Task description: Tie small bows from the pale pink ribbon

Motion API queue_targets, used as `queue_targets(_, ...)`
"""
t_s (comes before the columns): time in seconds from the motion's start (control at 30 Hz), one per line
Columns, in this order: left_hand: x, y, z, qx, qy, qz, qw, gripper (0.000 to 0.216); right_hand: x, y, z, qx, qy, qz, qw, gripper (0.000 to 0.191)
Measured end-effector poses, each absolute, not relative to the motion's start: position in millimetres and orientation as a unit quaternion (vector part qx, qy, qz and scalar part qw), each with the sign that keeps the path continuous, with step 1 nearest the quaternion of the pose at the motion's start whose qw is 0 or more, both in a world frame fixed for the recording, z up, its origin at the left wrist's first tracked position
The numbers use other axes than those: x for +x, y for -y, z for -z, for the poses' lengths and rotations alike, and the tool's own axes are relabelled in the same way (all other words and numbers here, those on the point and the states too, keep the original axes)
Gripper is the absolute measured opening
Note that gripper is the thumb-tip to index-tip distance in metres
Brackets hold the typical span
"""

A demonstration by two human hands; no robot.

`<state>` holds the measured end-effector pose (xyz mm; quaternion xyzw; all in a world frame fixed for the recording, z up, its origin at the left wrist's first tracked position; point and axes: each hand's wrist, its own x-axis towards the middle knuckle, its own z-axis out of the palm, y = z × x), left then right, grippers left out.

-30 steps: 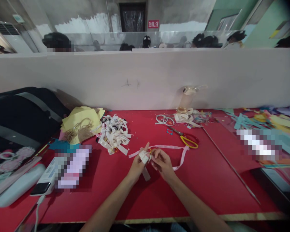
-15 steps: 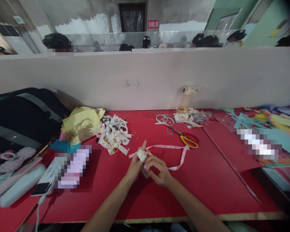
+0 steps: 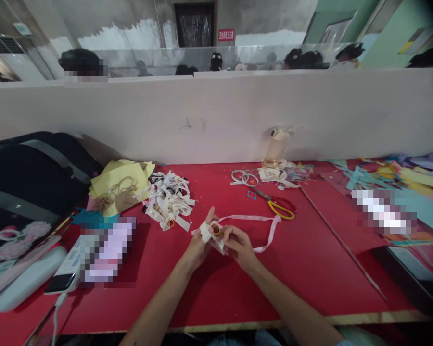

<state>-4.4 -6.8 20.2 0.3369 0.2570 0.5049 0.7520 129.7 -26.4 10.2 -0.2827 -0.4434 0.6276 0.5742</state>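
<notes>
Since the earlier frame, both hands have shifted a little to the left, and the fingertips of your right hand (image 3: 241,244) have come up against the ribbon coil (image 3: 205,231). Your left hand (image 3: 197,246) carries that coil wound round its fingers, forefinger raised and thumb pressed in; this grip appears to keep the turns from slackening. Your right hand pinches the coil's near edge, beside a yellow rubber band (image 3: 217,230) seated at the left fingers. Whether the band is already around the coil cannot be determined. The loose ribbon tail (image 3: 252,217) runs right from the coil, lies flat on the red table (image 3: 310,269) and loops back toward your right wrist, evidently left free. The yellow-handled scissors (image 3: 280,210) lie just beyond the tail, within reach. A pile of ribbon bundles (image 3: 168,198) sits to the upper left, well apart from the hands, with yellow paper (image 3: 124,175) and twine (image 3: 111,194) beyond it
</notes>
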Motion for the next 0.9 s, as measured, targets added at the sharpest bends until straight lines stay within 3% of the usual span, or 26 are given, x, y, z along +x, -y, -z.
queue_targets(0.13,-6,8,-20,0.360,-0.243,-0.481,0.762,0.072,130,19,-3,-0.284,0.312,-0.695,0.581,0.007)
queue_targets(0.3,-7,7,-18,0.362,-0.260,-0.494,0.746,0.076,128,21,-6,-0.268,0.334,-0.717,0.550,0.007)
queue_targets(0.67,0,12,-13,0.387,-0.280,-0.457,0.750,0.064,125,27,-9,-0.391,0.485,-0.580,0.524,0.021)
queue_targets(0.9,-4,12,-3,0.471,-0.346,-0.465,0.665,0.064,125,28,-12,-0.378,0.497,-0.570,0.534,0.015)
